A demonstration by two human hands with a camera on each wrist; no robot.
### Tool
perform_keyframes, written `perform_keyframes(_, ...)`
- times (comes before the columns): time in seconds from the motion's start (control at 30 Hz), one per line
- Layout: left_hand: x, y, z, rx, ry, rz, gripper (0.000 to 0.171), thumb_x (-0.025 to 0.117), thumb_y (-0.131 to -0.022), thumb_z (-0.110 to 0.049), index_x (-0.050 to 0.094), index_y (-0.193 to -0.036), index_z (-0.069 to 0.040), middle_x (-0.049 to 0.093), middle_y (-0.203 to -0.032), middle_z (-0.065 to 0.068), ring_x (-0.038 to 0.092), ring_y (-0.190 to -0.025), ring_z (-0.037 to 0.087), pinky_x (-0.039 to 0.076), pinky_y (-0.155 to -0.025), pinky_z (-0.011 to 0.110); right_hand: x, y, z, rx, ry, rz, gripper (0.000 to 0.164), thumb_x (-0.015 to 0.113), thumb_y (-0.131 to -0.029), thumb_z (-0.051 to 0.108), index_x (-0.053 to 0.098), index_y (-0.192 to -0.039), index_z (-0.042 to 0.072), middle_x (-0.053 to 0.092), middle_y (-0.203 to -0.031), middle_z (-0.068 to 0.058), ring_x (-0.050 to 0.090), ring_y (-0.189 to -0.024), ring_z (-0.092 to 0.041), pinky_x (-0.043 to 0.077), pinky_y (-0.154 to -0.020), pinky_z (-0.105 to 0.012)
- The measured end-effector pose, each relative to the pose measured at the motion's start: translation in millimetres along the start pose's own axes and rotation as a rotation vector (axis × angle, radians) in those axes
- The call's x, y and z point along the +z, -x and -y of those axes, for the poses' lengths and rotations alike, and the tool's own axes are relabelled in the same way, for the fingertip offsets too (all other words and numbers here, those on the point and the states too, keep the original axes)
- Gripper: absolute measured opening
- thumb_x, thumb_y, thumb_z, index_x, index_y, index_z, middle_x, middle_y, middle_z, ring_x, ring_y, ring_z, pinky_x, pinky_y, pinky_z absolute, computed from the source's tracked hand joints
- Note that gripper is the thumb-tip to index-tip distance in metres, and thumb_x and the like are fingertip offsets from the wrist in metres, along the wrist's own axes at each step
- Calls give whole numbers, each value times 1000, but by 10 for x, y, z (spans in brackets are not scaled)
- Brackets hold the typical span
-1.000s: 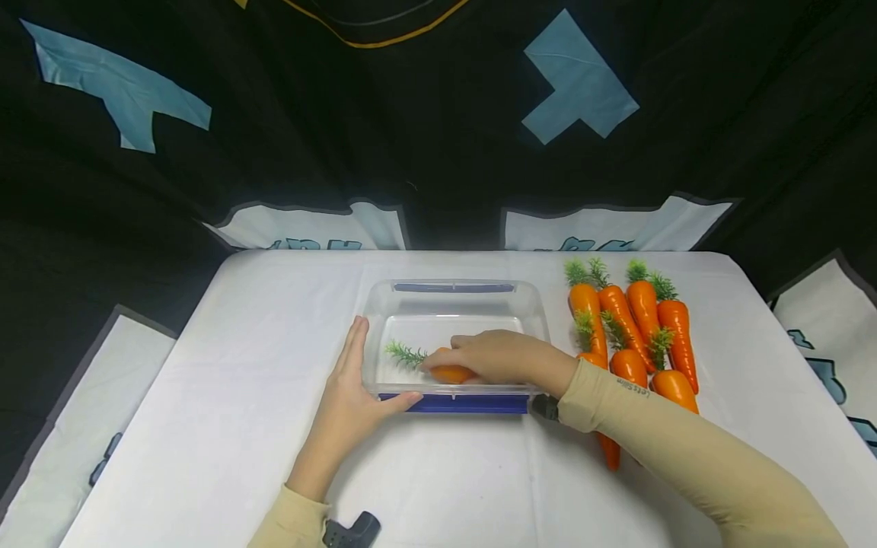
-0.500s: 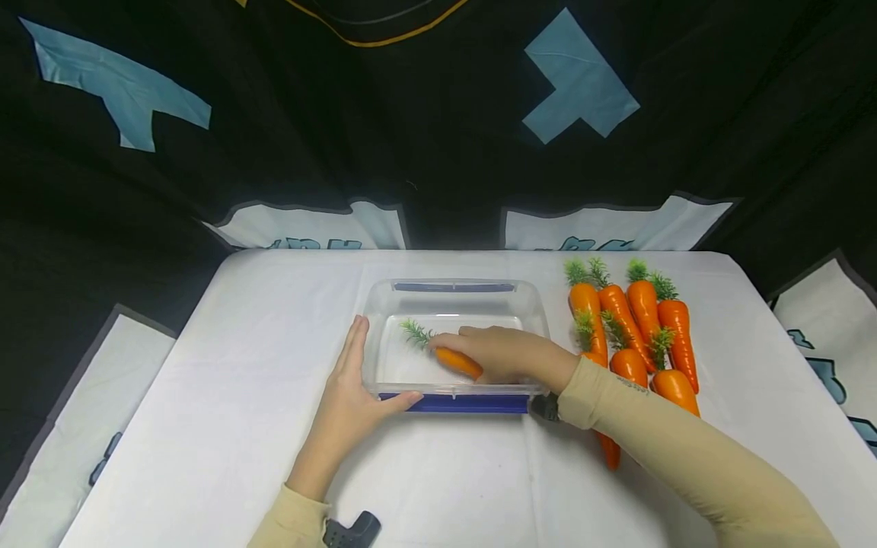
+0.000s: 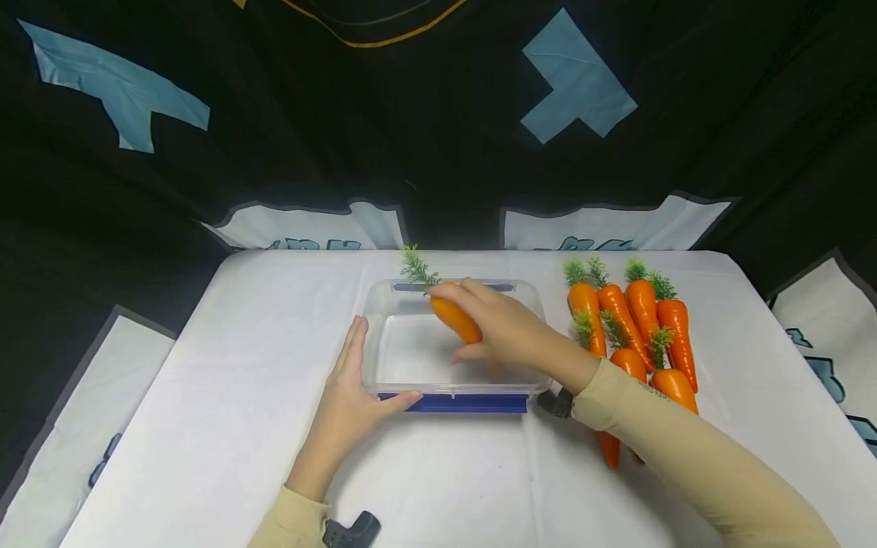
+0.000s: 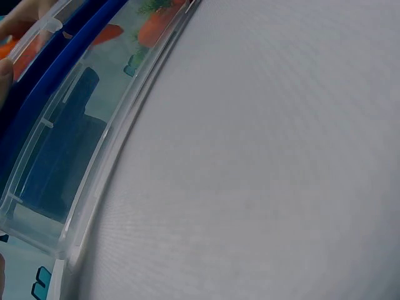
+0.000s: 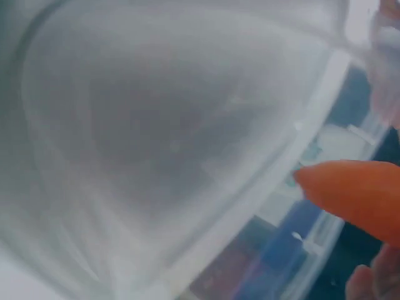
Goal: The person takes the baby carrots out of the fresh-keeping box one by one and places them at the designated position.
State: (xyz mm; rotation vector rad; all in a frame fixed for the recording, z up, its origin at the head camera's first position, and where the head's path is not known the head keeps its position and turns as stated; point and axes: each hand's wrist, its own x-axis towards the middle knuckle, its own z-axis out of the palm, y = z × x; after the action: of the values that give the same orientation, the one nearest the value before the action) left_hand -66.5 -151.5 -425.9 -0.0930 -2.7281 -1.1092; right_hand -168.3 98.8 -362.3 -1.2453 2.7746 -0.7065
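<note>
My right hand (image 3: 503, 323) grips a carrot (image 3: 455, 318) with a green leafy top (image 3: 418, 268) above the clear plastic box (image 3: 397, 358). The carrot tilts, its top toward the far left. In the right wrist view, the orange carrot tip (image 5: 337, 184) shows in front of the box's clear wall (image 5: 156, 125). My left hand (image 3: 356, 403) rests against the box's left side, fingers straight, thumb along the front rim by the blue latch (image 3: 466, 403). In the left wrist view, the latch (image 4: 50, 69) and part of the thumb (image 4: 5, 78) appear at the left edge.
Several carrots (image 3: 644, 312) lie in two rows on the white table (image 3: 274, 327), right of the box. My right forearm (image 3: 692, 449) covers part of the nearer row. A black curtain (image 3: 342, 137) hangs behind the table.
My right hand has lifted the carrot from inside the box, moving up and away from me. The left hand and the box have stayed put.
</note>
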Motion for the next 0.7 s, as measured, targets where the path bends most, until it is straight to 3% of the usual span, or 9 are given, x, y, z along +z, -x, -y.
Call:
perform_keyframes(0.2, 4, 4, -1, -2, 4, -8, 132, 85, -61, -65, 12, -161, -18, 13, -168, 9, 24, -151, 37, 30, -118, 58, -234, 114, 31, -40, -58, -170, 90, 86, -73, 45, 38, -147, 30, 55, -120, -3, 56, -91, -16, 59, -73, -29)
perform_keyframes(0.37, 10, 1, 1, -5, 11, -9, 133, 86, -61, -63, 12, -161, -18, 14, -168, 8, 24, -151, 36, 30, -119, 56, -442, 289, 24, -62, -135, -263, 96, 90, -69, 36, 37, -147, 18, 52, -130, -10, 57, -100, -19, 61, -78, -32)
perform_keyframes(0.7, 18, -2, 13, 4, 8, -21, 133, 86, -60, -65, 13, -161, -18, 15, -167, 9, 24, -151, 35, 30, -119, 56, -729, 981, -167, 115, -112, -281, 104, 92, -68, 22, 31, -151, 16, 44, -142, -15, 57, -108, -29, 61, -83, -50)
